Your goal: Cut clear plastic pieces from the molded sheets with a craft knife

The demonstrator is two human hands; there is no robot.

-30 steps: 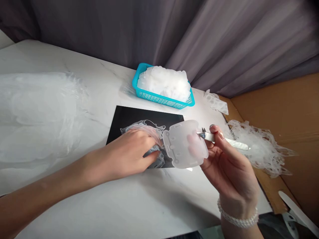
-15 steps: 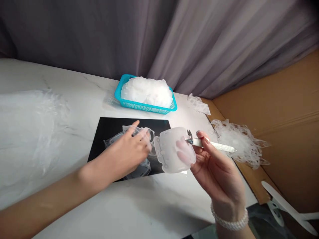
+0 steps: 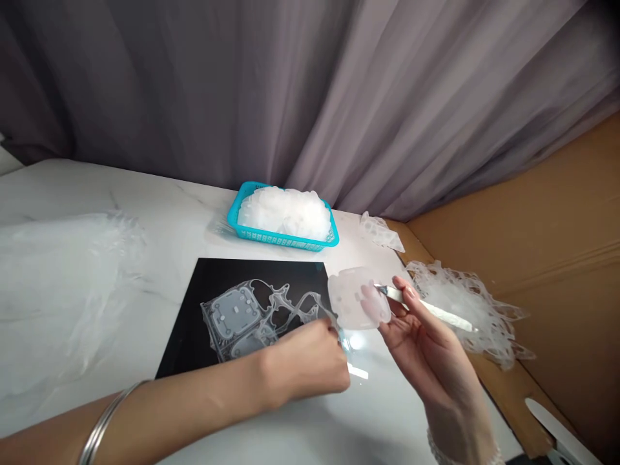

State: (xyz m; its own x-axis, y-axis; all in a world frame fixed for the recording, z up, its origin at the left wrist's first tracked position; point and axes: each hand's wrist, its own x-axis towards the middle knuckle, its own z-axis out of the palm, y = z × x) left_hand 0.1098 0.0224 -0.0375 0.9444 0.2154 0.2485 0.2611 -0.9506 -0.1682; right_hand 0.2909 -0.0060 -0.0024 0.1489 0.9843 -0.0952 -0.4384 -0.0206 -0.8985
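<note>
Left hand: closed, fingers curled under, over the near right part of the black mat. Clear plastic web runs up to the fingers; whether the hidden fingertips grip it cannot be told.

Right hand: half open, palm up. Thumb and forefinger pinch a white-handled tool, metal tip toward the left; the other fingers support a frosted plastic plate, raised beside the mat's right edge, fingers visible through it.

Basket: one, turquoise, perforated walls, upright on the table beyond the mat. Contents: white frosted pieces, heaped above the rim; count cannot be told.

Mat, upper face: clear sheet with rounded plate shapes, one whole, another partly behind the left arm; web adjoining.

Clear plastic bundle: at far left, on the table; whether a bag, cannot be told.

Brown cardboard: panels along the right side. Lattice offcuts: tangled heap against it, just beyond the right hand. Perforated scrap: near the basket's right end.
</note>
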